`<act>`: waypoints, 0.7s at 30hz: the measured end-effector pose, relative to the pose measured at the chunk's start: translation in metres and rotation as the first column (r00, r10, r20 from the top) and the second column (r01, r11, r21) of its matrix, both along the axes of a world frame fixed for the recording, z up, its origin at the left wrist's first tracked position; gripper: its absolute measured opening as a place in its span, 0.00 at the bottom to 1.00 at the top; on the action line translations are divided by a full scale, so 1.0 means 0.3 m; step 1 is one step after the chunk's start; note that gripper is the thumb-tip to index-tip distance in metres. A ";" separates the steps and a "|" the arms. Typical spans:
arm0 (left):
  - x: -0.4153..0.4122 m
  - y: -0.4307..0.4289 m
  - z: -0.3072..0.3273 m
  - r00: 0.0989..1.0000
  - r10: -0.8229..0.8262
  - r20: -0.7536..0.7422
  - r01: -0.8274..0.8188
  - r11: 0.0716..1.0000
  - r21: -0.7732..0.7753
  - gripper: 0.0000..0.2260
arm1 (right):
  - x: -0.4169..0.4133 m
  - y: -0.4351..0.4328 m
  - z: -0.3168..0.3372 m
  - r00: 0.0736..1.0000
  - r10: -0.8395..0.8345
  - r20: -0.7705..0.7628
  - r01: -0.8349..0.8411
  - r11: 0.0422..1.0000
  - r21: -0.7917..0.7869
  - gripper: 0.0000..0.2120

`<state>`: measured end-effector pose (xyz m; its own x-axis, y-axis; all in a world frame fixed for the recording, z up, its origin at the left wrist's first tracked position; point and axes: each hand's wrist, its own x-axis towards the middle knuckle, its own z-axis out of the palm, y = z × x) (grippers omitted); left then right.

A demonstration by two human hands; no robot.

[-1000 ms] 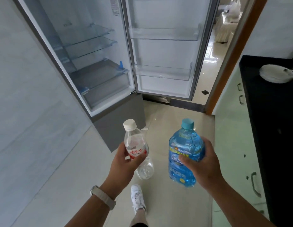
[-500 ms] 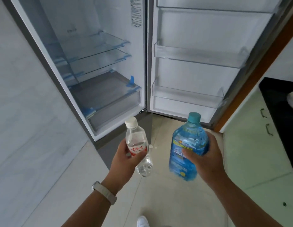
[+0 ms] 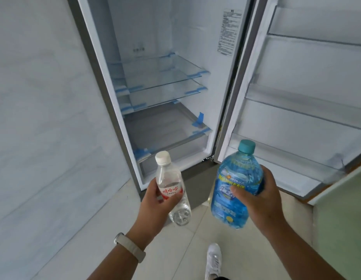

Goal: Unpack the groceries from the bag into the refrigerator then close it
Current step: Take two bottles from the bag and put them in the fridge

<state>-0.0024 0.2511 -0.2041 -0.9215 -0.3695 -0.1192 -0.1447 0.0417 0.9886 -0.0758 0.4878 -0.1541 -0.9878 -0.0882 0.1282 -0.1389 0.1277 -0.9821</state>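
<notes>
My left hand (image 3: 155,201) grips a small clear water bottle (image 3: 169,178) with a white cap and a red label. My right hand (image 3: 258,199) holds a bigger blue bottle (image 3: 230,190) with a teal cap. Both bottles are upright, in front of the open refrigerator (image 3: 167,93). Its glass shelves (image 3: 165,77) and the bottom drawer (image 3: 171,130) hold nothing. The refrigerator door (image 3: 300,87) is swung open to the right, and its door bins (image 3: 292,156) are bare. No bag is in view.
A pale tiled wall (image 3: 44,118) runs along the left of the refrigerator. A pale green cabinet (image 3: 341,219) stands at the right edge. My white shoe (image 3: 213,257) is on the light tiled floor (image 3: 175,249) below the hands.
I have stepped closer to the refrigerator, so it fills more of the view. The doorway and the black counter have dropped out of sight. Both hands keep the same hold on their bottles.
</notes>
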 end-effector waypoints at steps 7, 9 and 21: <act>-0.176 -0.084 0.026 0.995 0.097 -0.004 -0.097 0.989 -0.111 0.25 | -0.293 -0.125 -0.012 0.990 0.141 0.001 -0.141 0.990 0.020 0.28; -0.262 -0.103 0.037 0.991 0.133 -0.002 -0.133 0.986 -0.104 0.28 | -0.395 -0.154 -0.001 0.985 0.170 -0.012 -0.170 0.985 0.021 0.27; -0.758 -0.179 0.325 0.942 0.269 -0.202 -0.300 0.944 -0.142 0.25 | -0.995 -0.344 0.183 0.921 0.366 -0.136 -0.380 0.919 -0.101 0.29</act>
<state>-0.2298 0.1974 -0.1067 -0.7754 -0.6193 0.1233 0.0025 0.1923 0.9813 -0.3743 0.3845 -0.0993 -0.8645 -0.4239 0.2701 -0.2631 -0.0762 -0.9618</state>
